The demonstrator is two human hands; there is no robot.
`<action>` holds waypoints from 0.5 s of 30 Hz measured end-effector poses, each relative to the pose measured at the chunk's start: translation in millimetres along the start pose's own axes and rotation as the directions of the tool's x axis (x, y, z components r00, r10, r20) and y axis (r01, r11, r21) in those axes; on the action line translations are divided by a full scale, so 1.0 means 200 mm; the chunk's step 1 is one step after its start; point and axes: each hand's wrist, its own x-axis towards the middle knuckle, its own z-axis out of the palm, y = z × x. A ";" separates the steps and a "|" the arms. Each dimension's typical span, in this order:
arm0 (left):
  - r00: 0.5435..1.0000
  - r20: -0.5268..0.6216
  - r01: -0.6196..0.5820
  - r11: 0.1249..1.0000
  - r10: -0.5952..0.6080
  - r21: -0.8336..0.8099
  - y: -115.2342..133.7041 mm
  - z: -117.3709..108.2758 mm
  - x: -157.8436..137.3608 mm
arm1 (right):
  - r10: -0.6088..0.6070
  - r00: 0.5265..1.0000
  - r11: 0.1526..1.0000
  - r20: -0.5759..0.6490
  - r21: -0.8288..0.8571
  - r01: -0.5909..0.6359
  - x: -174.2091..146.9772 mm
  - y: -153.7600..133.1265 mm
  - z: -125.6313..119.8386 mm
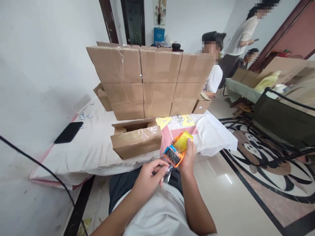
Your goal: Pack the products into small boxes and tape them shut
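My right hand (189,155) is closed around a small orange, yellow and blue cardboard box (183,141), thumb lying on its yellow face. A dark item in clear plastic (172,156) shows at the box's lower left end; its exact kind is unclear, and I cannot tell how far inside it sits. My left hand (151,173) pinches the clear plastic (169,168) just below the box. An open cardboard carton (137,141) stands in front of me on the cloth-covered table, left of the small box.
Behind the open carton rises a stack of taped cartons (159,68). A black phone-like slab (69,132) lies at the left of the cloth (98,147). A dark cable (44,168) crosses the lower left. Other people (214,75) are beyond, and a dark green chair (283,124) stands right.
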 end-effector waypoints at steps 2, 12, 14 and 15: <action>1.000 0.015 0.001 1.000 -0.001 -0.026 -0.01 0.00 0.02 | -0.022 1.000 0.999 0.017 -0.025 0.022 0.02 0.00 -0.01; 0.997 0.069 0.020 1.000 -0.018 -0.022 -0.06 -0.04 0.05 | 0.228 0.944 0.973 0.240 -0.027 -0.228 0.03 0.05 0.01; 0.999 0.046 0.026 1.000 -0.026 0.006 -0.11 -0.07 0.06 | 0.214 0.938 0.976 0.271 -0.036 -0.213 0.05 0.05 -0.01; 0.999 0.029 0.031 0.999 -0.031 0.010 -0.14 -0.08 0.06 | 0.159 0.955 0.987 0.252 -0.040 -0.154 0.07 0.05 -0.02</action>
